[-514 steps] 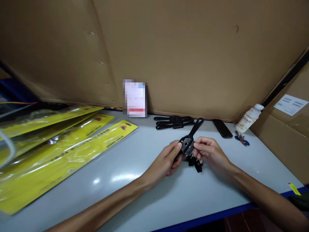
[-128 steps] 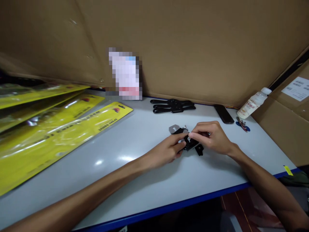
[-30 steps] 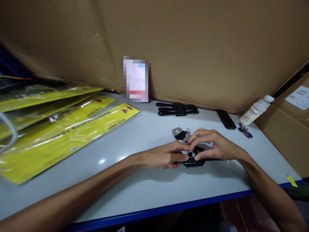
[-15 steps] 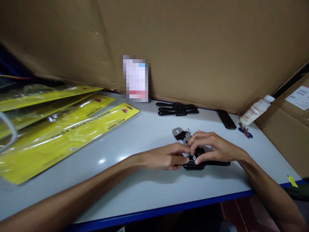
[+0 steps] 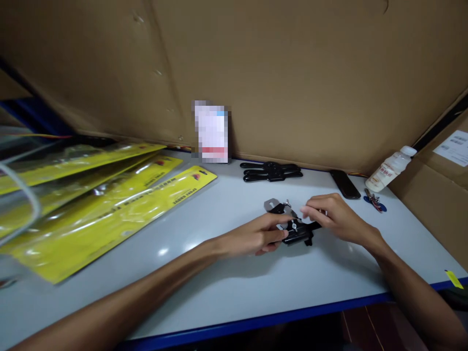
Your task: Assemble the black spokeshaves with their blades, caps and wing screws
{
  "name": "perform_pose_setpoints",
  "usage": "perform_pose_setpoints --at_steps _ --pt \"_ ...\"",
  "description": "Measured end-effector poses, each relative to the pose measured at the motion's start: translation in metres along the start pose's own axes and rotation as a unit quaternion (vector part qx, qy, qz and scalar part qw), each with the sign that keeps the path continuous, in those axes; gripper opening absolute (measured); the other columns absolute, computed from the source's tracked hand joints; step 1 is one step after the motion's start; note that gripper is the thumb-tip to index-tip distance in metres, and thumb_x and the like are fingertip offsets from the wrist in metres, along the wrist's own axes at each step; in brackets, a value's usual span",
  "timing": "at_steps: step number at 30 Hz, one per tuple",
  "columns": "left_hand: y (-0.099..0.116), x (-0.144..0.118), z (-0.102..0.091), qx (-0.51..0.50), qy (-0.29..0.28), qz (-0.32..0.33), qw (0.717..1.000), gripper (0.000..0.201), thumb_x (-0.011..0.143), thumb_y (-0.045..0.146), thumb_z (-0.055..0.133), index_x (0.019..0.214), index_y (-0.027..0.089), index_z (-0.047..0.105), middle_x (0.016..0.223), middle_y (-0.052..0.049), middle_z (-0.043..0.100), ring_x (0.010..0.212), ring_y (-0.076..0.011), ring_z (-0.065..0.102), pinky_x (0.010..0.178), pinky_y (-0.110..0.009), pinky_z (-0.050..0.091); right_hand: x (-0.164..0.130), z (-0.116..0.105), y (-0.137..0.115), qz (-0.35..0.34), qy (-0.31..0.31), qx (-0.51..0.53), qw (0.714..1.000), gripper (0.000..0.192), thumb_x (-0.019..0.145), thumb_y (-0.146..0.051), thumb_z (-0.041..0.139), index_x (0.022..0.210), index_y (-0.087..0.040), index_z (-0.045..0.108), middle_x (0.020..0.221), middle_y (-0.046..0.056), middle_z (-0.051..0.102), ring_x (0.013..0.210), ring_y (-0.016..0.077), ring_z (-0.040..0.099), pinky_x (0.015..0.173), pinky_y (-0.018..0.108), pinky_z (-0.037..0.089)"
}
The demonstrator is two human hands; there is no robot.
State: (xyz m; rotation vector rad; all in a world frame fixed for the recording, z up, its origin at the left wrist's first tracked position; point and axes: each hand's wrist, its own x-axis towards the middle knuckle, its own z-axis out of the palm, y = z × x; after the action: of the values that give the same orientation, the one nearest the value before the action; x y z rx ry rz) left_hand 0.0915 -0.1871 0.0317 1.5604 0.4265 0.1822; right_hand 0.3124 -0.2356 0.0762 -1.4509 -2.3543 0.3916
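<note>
A black metal bracket assembly (image 5: 298, 236) with silver plates and wing screws lies on the table between my hands. My left hand (image 5: 261, 236) grips its left side, thumb and fingers closed on the metal close to one silver wing screw (image 5: 294, 225). At the other end, my right hand (image 5: 327, 212) is closed with curled fingers around the black handle, which disappears beneath them. A slotted silver plate (image 5: 271, 204) sticks out at the far left of the assembly, near a second wing screw (image 5: 287, 203).
Yellow blister packs (image 5: 146, 209) lie stacked at left. Black handled parts (image 5: 272, 171) rest behind my hands, near a pixelated upright card (image 5: 212, 134). A dark phone (image 5: 344, 184), a white bottle (image 5: 389, 170) and keys (image 5: 375, 201) stand or lie at right, before a cardboard box (image 5: 438, 195).
My right hand has moved from the wing screw to the handle. The assembly has turned, its handle now angling up and away. The camera view has shifted slightly.
</note>
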Motion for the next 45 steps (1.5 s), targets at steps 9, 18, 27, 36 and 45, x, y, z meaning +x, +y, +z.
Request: perform_pose_setpoints --at_steps 9,18,27,36,45 --pt "0.009 -0.001 -0.015 -0.161 0.214 0.026 0.963 0.057 0.095 0.049 0.045 0.138 0.013 0.048 0.049 0.007 0.051 0.035 -0.0085 0.038 0.038 -0.019 0.027 0.012 0.001 0.045 0.186 0.022 -0.171 0.967 0.065 0.103 -0.055 0.029 0.067 -0.018 0.068 0.058 -0.001 0.048 0.053 0.0113 0.039 0.057 0.026 0.023" --pt "-0.001 -0.001 -0.035 -0.078 0.419 0.059 0.902 0.044 0.073 0.023 0.058 0.116 0.017 0.056 0.063 0.005 0.055 0.049 -0.0119 0.048 0.042 -0.019 0.033 0.012 -0.007 0.112 0.394 0.020 -0.197 0.897 0.053 0.106 -0.032 0.026 0.108 -0.005 0.071 0.111 0.026 0.070 0.103 0.0295 0.067 0.076 0.029 0.040" --pt "-0.024 0.003 -0.051 0.517 0.403 0.044 0.754 0.034 0.091 0.022 0.042 0.121 0.017 0.059 0.107 -0.011 0.065 0.099 -0.0270 0.059 0.085 -0.039 0.047 0.011 -0.005 0.102 0.383 0.007 -0.203 0.901 0.041 0.103 -0.026 0.035 0.118 -0.005 0.067 0.116 0.028 0.066 0.107 0.0338 0.066 0.084 0.036 0.044" --pt "-0.015 0.052 -0.082 0.676 0.317 -0.043 0.664 0.032 0.095 0.032 0.043 0.110 0.013 0.064 0.117 -0.020 0.063 0.115 -0.0351 0.053 0.098 -0.047 0.040 0.008 -0.017 0.075 0.312 0.006 -0.209 0.927 0.033 0.098 -0.022 0.042 0.110 -0.009 0.069 0.112 0.024 0.067 0.104 0.0324 0.064 0.081 0.037 0.042" --pt "-0.022 0.077 -0.096 0.631 0.320 -0.091 0.701 0.028 0.094 0.037 0.048 0.106 0.014 0.059 0.110 -0.019 0.068 0.104 -0.0332 0.063 0.084 -0.037 0.046 -0.001 -0.019 0.068 0.144 -0.167 -0.056 0.974 0.029 0.077 -0.028 0.072 0.106 -0.024 0.070 0.097 0.005 0.069 0.088 0.0192 0.060 0.064 0.024 0.038"
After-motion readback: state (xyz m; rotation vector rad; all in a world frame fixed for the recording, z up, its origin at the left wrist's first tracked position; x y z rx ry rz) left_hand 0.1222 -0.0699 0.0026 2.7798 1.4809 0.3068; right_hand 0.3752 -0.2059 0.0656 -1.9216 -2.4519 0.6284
